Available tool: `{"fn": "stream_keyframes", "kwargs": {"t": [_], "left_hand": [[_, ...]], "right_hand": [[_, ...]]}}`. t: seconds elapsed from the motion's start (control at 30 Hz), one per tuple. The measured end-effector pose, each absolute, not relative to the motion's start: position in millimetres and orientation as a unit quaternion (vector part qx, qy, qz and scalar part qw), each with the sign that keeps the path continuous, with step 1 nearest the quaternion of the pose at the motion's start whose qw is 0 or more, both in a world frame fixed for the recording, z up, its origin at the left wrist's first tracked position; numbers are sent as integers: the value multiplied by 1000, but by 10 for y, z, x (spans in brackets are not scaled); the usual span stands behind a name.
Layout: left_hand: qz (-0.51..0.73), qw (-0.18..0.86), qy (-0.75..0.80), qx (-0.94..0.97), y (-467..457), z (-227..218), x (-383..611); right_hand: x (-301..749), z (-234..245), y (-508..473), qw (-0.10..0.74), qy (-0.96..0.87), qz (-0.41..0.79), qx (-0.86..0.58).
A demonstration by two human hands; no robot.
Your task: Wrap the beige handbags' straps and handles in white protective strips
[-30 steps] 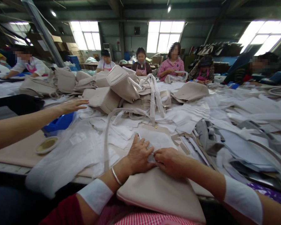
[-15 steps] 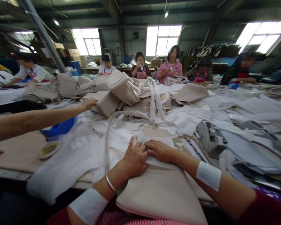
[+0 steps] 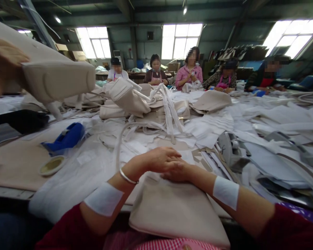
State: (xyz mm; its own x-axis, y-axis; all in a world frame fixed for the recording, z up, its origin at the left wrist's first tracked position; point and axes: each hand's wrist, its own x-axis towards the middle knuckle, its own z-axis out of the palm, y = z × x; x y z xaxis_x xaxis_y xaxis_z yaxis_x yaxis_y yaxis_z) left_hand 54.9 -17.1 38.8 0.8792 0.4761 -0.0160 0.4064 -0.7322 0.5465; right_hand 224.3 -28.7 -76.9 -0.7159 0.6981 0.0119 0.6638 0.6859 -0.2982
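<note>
A beige handbag (image 3: 176, 210) lies before me, its near end at my apron and its top end under my hands. My left hand (image 3: 163, 159) is open, fingers stretched out and laid across the back of my right hand (image 3: 177, 172). My right hand rests at the bag's top end, on or just above a piece of white wrapping. Its fingers are mostly covered by the left hand, so their grip cannot be made out.
At the left, a co-worker's hand (image 3: 6, 57) holds up another beige bag (image 3: 59, 78). A blue tape dispenser (image 3: 65, 139), a round dish (image 3: 52, 165) and a grey tape dispenser (image 3: 231, 149) stand on the table. Beyond are piled bags (image 3: 130, 99), white sheets (image 3: 266, 118) and several seated people.
My left hand has moved from beside my right hand to lie over it. The co-worker's hand at the left has lifted a beige bag off the pile and towards the left.
</note>
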Motion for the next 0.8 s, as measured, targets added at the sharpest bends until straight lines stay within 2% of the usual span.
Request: {"fn": "stream_keyframes", "kwargs": {"t": [0.17, 0.3, 0.4, 0.6, 0.8], "left_hand": [[42, 246, 316, 915, -16, -254, 838], [55, 227, 337, 912, -90, -527, 727], [44, 214, 344, 913, -143, -585, 664], [-21, 188, 334, 923, -182, -597, 684], [-25, 185, 325, 927, -186, -571, 659]], "right_hand": [[2202, -871, -232, 51, -934, 121, -333], [2184, -808, -247, 94, -932, 121, -328], [2319, -756, -306, 79, -920, 154, -353], [3010, -674, -188, -37, -840, 207, -500], [3054, -502, 234, -20, -836, 174, -520]]}}
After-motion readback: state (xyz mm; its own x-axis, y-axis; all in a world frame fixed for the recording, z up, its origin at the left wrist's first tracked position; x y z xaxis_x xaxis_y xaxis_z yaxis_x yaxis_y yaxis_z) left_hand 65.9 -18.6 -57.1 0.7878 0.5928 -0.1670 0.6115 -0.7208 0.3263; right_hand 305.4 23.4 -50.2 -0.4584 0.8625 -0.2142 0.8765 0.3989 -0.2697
